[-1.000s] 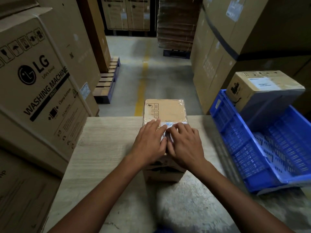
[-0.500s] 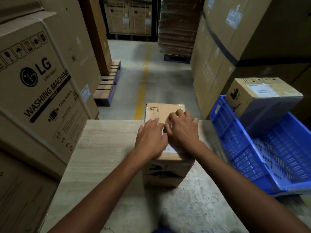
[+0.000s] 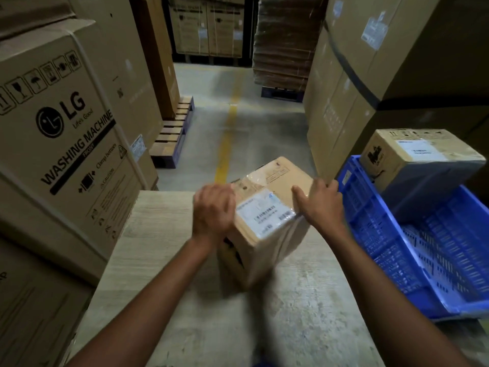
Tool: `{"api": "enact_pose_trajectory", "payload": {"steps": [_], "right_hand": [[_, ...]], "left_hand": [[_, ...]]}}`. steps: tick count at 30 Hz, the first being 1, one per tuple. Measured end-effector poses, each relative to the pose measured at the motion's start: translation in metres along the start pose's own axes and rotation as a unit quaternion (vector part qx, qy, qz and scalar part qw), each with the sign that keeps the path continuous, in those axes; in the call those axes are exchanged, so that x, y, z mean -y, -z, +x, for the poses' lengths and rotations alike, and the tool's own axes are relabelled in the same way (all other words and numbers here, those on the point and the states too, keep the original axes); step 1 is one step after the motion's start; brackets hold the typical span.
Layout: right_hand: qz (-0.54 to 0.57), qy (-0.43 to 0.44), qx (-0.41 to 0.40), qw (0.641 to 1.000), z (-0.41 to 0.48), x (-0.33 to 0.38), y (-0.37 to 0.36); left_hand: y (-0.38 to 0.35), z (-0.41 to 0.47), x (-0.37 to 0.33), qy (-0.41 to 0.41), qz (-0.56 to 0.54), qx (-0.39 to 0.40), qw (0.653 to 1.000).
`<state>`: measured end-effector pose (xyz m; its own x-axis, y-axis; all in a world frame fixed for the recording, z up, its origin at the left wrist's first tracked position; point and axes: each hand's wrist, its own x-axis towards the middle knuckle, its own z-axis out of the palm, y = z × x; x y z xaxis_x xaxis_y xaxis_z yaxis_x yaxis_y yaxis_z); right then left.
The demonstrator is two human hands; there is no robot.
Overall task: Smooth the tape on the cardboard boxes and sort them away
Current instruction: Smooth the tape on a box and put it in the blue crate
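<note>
As the box (image 3: pixel 267 197) is tilted between both hands at centre frame, over the desk (image 3: pixel 158 247), smoothing looks done for this one and sorting begun; judgement only. Left hand (image 3: pixel 213 210) curls against its left side, blurred; right hand (image 3: pixel 318 205) grips the right edge, thumb on top, fingers round the far face; both hold it. Label (image 3: pixel 264 211) faces up under glossy tape (image 3: pixel 254 178); whether the tape lies flat, cannot tell. Lower corner near the desk; contact unclear. Crate (image 3: pixel 370 234) at right of frame; other box (image 3: pixel 420 160) already rests in its far end, bare floor nearer. Left to do: set this box in the crate; whether more boxes wait, not shown.
</note>
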<state>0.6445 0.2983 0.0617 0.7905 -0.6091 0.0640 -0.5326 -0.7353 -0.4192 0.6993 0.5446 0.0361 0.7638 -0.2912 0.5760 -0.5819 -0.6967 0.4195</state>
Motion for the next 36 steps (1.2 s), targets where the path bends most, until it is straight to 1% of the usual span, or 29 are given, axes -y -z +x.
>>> {"api": "enact_pose_trajectory", "payload": {"steps": [2,3,4,5,6,7,8,9,10,14,16,19,21,23,25,26,30,34,36], "right_hand": [[0.102,-0.02,0.001,0.995,-0.01,-0.016,0.003],[0.173,-0.042,0.021,0.984,-0.018,-0.021,0.002],[0.236,-0.069,0.04,0.969,-0.025,-0.025,0.001],[0.281,-0.095,0.05,0.954,-0.031,-0.027,0.0],[0.321,-0.118,0.054,0.938,-0.033,-0.029,-0.004],[0.361,-0.139,0.058,0.92,-0.035,-0.031,-0.008],[0.402,-0.154,0.058,0.901,-0.035,-0.033,-0.011],[0.433,-0.17,0.053,0.884,-0.037,-0.033,-0.011],[0.451,-0.18,0.042,0.873,-0.04,-0.033,-0.01],[0.484,-0.181,-0.004,0.856,-0.048,-0.037,0.012],[0.498,-0.162,-0.033,0.851,-0.048,-0.04,0.033],[0.482,-0.13,-0.076,0.863,-0.04,-0.053,0.079],[0.455,-0.114,-0.094,0.878,-0.032,-0.064,0.111],[0.441,-0.099,-0.107,0.886,-0.025,-0.076,0.142],[0.456,-0.086,-0.12,0.878,-0.021,-0.091,0.169],[0.462,-0.082,-0.127,0.874,-0.02,-0.098,0.183],[0.483,-0.075,-0.16,0.858,-0.017,-0.137,0.236],[0.48,-0.058,-0.17,0.859,-0.016,-0.188,0.286],[0.474,-0.043,-0.179,0.861,-0.013,-0.214,0.309]], "left_hand": [[-0.002,0.015,0.01,0.112,-0.016,-0.016,0.993],[-0.004,0.02,0.012,0.172,-0.05,-0.017,0.984],[-0.008,0.021,0.011,0.24,-0.101,-0.012,0.965],[-0.012,0.02,0.008,0.308,-0.166,-0.003,0.937],[-0.015,0.017,0.002,0.371,-0.25,0.011,0.894],[-0.02,0.01,-0.003,0.416,-0.34,0.02,0.843],[-0.026,0.003,-0.006,0.443,-0.414,0.02,0.795],[-0.032,-0.003,-0.007,0.452,-0.469,0.013,0.759],[-0.036,-0.007,-0.009,0.452,-0.501,0.008,0.738],[-0.032,0.008,-0.033,0.411,-0.572,0.013,0.71],[-0.022,0.025,-0.056,0.366,-0.603,0.024,0.709],[-0.008,0.053,-0.092,0.284,-0.626,0.049,0.724],[-0.004,0.07,-0.114,0.248,-0.641,0.068,0.723],[-0.004,0.083,-0.141,0.229,-0.663,0.091,0.707],[-0.006,0.09,-0.172,0.21,-0.685,0.121,0.687],[-0.005,0.092,-0.189,0.205,-0.689,0.127,0.684],[-0.005,0.102,-0.257,0.175,-0.693,0.131,0.688],[-0.017,0.101,-0.323,0.153,-0.705,0.125,0.681],[-0.023,0.097,-0.355,0.139,-0.702,0.126,0.687]]}}
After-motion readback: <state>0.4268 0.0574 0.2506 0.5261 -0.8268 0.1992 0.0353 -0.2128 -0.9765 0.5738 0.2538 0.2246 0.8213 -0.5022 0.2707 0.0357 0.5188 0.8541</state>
